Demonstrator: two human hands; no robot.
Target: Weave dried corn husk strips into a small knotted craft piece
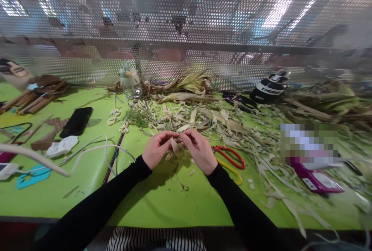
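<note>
Both hands meet above the green table at the middle of the head view, fingertips pinched close together. Between them is a pale, dry plant strip (pixel 174 145), looking like corn husk, with a thin strand trailing down. My left hand (pixel 157 148) is closed on its left side. My right hand (pixel 199 150) pinches it from the right; the exact grip points are hidden by the fingers. Just right of my right hand lie scissors with one red and one yellow handle (pixel 232 156), their blades partly covered. A heap of husk strips (pixel 186 117) spreads behind the hands.
A clear bottle (pixel 130 82) and a black bottle (pixel 270 86) stand near the perforated metal screen (pixel 186 30). A phone (pixel 77 122), white cables and a white adapter (pixel 62 146) lie left. On the right is a magenta device (pixel 316 177) among scattered strips.
</note>
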